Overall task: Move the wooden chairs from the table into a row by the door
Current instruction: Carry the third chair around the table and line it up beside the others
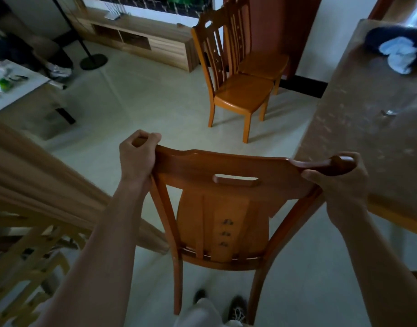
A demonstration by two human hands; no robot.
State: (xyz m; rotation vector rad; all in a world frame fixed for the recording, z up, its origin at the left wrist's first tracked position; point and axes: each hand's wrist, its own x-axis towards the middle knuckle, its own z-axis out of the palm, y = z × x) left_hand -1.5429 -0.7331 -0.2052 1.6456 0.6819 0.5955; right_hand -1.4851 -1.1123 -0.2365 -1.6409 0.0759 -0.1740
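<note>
A wooden chair (228, 175) stands right in front of me, its back toward me. My left hand (138, 153) grips the left corner of its top rail. My right hand (342, 182) grips the right corner. Farther ahead two more wooden chairs stand side by side: the nearer chair (240, 90) and, behind it, a second chair (261, 62) against the reddish-brown door (285, 24). The table (372, 109) with a patterned top runs along my right.
A wooden stair railing (37, 190) slants across the lower left. A low TV cabinet (141, 41) lines the far wall, with a floor lamp base (93, 61) beside it. Dark and light-blue cloth (396, 50) lies on the table. A low white table (16, 83) sits at left.
</note>
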